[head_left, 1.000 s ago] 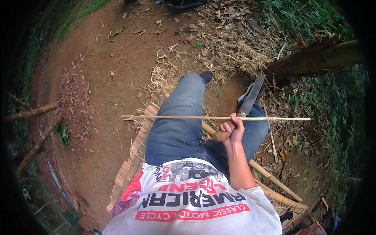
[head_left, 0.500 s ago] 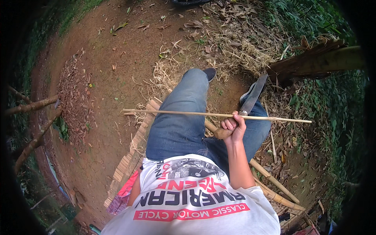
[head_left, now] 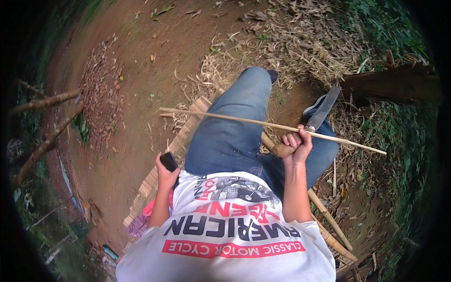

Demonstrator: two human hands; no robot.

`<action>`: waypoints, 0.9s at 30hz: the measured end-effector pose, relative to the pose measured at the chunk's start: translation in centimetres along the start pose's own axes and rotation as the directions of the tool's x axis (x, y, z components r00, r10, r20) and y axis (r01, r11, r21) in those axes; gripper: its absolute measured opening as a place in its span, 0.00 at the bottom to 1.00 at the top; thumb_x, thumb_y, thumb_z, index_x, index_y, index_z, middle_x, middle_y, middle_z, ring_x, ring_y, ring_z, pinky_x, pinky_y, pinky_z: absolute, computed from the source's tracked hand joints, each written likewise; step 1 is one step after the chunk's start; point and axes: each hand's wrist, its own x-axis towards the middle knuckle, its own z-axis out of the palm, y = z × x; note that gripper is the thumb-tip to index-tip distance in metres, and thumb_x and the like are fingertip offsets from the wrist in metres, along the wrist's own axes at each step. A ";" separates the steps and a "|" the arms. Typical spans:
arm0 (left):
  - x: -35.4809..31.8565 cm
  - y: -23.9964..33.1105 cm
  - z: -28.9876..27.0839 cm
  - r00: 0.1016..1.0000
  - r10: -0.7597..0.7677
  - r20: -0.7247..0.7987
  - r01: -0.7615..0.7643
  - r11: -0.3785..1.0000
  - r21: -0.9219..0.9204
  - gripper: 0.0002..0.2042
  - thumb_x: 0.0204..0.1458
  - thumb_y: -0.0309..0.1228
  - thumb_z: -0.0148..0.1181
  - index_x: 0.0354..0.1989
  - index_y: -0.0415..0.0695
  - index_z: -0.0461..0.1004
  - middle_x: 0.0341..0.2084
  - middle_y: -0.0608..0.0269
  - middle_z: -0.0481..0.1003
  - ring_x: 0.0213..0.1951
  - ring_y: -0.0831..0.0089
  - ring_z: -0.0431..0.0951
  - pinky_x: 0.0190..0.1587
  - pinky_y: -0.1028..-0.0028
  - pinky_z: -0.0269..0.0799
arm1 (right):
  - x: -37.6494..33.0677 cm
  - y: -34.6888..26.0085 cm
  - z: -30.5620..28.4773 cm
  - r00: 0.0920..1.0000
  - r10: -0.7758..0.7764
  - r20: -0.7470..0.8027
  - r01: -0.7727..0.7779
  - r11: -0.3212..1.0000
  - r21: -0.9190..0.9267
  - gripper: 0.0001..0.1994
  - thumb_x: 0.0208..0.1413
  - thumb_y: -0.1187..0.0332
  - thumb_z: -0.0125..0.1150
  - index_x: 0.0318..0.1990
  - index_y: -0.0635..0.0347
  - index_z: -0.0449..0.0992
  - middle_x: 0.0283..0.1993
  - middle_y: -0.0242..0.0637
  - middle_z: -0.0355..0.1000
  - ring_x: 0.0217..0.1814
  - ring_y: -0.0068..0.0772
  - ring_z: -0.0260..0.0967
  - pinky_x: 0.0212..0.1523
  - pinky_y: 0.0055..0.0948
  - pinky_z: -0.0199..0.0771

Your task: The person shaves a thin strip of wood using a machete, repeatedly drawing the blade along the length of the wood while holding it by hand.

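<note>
My right hand (head_left: 297, 144) is closed around the wooden handle (head_left: 282, 150) of a machete, its wide blade (head_left: 326, 108) pointing up and away to the right. The same hand pinches a long thin bamboo strip (head_left: 225, 117) between thumb and forefinger; the strip lies across above my thighs, sloping down to the right. Beside my left hip, my left hand (head_left: 166, 176) grips a flat black phone (head_left: 168, 161). I sit in jeans (head_left: 223, 136) on a seat of bamboo slats (head_left: 184, 134).
Bamboo poles (head_left: 331, 221) stick out to the right of my hip. A thick brown trunk (head_left: 392, 83) lies close to the machete's tip. Curled shavings (head_left: 324, 58) and dry leaves (head_left: 101, 89) cover parts of the dirt ground. Branches (head_left: 49, 102) stand at the left.
My left hand has come into view at my left hip, holding the black phone. The view has shifted, and the bamboo strip now slopes more down to the right.
</note>
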 end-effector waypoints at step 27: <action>5.8 8.9 1.5 0.981 0.187 0.058 -0.195 0.962 0.192 0.51 0.33 0.26 0.72 0.68 0.43 0.45 0.59 0.38 0.57 0.62 0.44 0.59 0.64 0.55 0.57 | -0.3 0.5 -1.6 1.000 -0.016 0.023 0.014 0.998 0.063 0.02 0.53 0.68 0.55 0.33 0.52 0.70 0.14 0.20 0.50 0.14 0.17 0.51 0.21 0.23 0.56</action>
